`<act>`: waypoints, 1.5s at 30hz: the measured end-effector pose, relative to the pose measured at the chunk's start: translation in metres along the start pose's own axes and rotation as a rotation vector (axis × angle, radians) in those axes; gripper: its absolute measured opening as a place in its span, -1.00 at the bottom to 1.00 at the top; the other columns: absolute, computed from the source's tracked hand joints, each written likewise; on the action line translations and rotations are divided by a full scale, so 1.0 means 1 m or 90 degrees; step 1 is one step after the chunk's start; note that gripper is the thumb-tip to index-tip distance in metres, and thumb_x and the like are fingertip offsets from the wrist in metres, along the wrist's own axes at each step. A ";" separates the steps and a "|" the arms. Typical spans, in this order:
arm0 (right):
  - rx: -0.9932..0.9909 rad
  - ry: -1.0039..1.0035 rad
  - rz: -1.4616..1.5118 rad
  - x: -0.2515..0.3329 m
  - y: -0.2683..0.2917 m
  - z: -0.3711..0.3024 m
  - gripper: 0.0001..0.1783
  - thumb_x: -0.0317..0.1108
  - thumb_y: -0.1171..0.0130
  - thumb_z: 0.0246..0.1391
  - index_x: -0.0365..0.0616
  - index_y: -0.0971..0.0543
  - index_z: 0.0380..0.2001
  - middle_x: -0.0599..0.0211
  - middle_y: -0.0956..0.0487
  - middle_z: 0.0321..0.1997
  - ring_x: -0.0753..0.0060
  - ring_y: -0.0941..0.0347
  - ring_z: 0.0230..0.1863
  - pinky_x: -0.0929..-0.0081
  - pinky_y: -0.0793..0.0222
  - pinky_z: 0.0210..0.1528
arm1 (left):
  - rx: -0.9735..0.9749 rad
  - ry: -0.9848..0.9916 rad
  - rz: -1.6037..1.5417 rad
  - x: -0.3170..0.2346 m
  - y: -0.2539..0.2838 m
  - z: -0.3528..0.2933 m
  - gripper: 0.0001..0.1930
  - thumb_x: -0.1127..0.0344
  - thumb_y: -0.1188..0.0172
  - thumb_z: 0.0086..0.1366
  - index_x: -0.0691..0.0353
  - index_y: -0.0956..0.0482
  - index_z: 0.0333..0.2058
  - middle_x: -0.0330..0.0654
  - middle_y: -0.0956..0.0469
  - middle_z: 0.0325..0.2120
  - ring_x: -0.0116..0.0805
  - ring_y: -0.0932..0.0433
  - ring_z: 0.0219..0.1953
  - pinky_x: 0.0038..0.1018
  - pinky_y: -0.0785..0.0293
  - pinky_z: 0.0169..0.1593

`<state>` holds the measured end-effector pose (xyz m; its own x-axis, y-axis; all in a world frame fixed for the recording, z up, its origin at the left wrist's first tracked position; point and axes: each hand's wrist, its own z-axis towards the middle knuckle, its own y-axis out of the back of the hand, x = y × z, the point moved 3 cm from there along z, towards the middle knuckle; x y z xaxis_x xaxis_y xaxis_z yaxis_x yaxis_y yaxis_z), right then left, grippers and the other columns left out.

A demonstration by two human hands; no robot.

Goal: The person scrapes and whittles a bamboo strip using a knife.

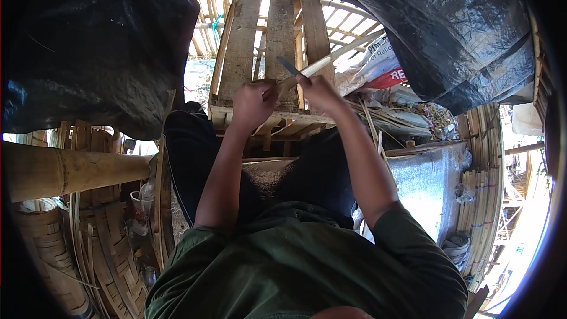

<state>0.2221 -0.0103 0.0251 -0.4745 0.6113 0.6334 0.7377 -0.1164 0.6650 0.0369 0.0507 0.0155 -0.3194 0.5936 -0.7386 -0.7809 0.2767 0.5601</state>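
Note:
My left hand [254, 106] is closed around the near end of a long pale bamboo strip [319, 65]. The strip slants up to the far right, above a rough wooden slatted stand [239, 38]. In my right hand [321, 93] is a knife [288, 65], its grey blade pointing up and to the left, across the strip. The fingers of that hand wrap the handle close to the strip; whether they also touch it I cannot tell. Both hands are over the near end of the stand, a short way apart.
Black plastic sheeting [100, 53] hangs at both sides. A thick bamboo pole [77, 172] lies across the left, above woven bamboo pieces [115, 230]. On the right are a printed sack [381, 65], loose bamboo strips [393, 119] and bundled slats [481, 201].

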 end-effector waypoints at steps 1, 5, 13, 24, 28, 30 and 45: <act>-0.033 -0.012 -0.009 -0.002 0.008 0.002 -0.39 0.00 0.04 0.39 -0.44 -0.63 -0.37 0.03 -0.57 -0.64 0.16 -0.54 -0.67 0.12 -0.39 -0.59 | -0.014 -0.003 -0.017 -0.004 0.002 0.000 -0.83 0.26 -0.29 0.29 0.21 -0.75 -0.29 -0.02 -0.61 -0.60 -0.10 -0.62 -0.57 -0.31 -0.47 -0.45; -0.053 0.079 -0.086 -0.006 0.013 0.015 -0.40 0.01 0.05 0.40 -0.44 -0.62 -0.29 0.13 -0.49 -0.67 0.28 -0.53 -0.64 0.14 -0.39 -0.59 | -0.012 -0.004 -0.040 -0.004 -0.004 0.004 -0.84 0.26 -0.29 0.30 0.19 -0.75 -0.28 -0.02 -0.62 -0.59 -0.09 -0.63 -0.56 -0.30 -0.48 -0.45; 0.120 -0.051 -0.032 0.007 0.022 -0.016 -0.40 -0.07 0.26 0.43 -0.45 -0.49 0.07 0.23 -0.53 -0.57 0.37 -0.52 -0.60 0.27 -0.54 -0.54 | -0.051 -0.024 -0.043 -0.005 0.003 0.000 -0.84 0.28 -0.27 0.27 0.16 -0.62 -0.48 -0.10 -0.51 -0.66 -0.05 -0.56 -0.60 -0.23 -0.44 -0.48; 0.039 -0.027 0.009 0.010 0.020 -0.014 -0.64 -0.07 0.08 0.45 -0.11 -0.43 -0.35 0.59 -0.29 -0.66 0.67 -0.13 -0.76 0.61 0.03 -0.77 | -0.025 0.011 -0.035 -0.005 0.003 0.000 -0.82 0.25 -0.29 0.26 0.16 -0.63 -0.50 -0.08 -0.51 -0.67 0.01 -0.55 -0.59 -0.19 -0.44 -0.47; 0.090 -0.064 0.371 -0.001 0.038 -0.012 -0.64 -0.08 0.11 0.47 -0.14 -0.46 -0.24 0.57 -0.27 -0.65 0.63 -0.12 -0.74 0.52 -0.12 -0.72 | -0.011 0.037 -0.042 -0.006 0.003 0.000 -0.83 0.24 -0.30 0.24 0.16 -0.63 -0.50 -0.06 -0.53 -0.65 0.02 -0.58 -0.57 -0.19 -0.46 -0.46; 0.095 -0.058 0.241 0.000 0.013 -0.019 -0.65 -0.08 0.11 0.47 -0.12 -0.45 -0.26 0.60 -0.23 -0.65 0.65 -0.09 -0.74 0.53 -0.07 -0.72 | -0.019 0.023 -0.035 -0.002 0.000 -0.001 -0.83 0.24 -0.30 0.24 0.16 -0.64 -0.50 -0.06 -0.53 -0.65 0.02 -0.58 -0.56 -0.19 -0.47 -0.46; 0.126 -0.055 0.162 -0.015 0.000 -0.011 -0.57 -0.11 0.16 0.48 -0.32 -0.46 -0.15 0.40 -0.33 -0.67 0.51 -0.29 -0.73 0.40 -0.21 -0.71 | -0.030 0.000 -0.048 -0.003 0.000 -0.002 -0.89 0.26 -0.32 0.20 0.13 -0.69 -0.43 -0.06 -0.57 -0.62 0.03 -0.59 -0.55 -0.21 -0.50 -0.44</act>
<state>0.2243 -0.0279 0.0199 -0.2269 0.6477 0.7273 0.9103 -0.1245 0.3949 0.0372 0.0477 0.0171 -0.2582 0.5724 -0.7782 -0.8271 0.2852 0.4843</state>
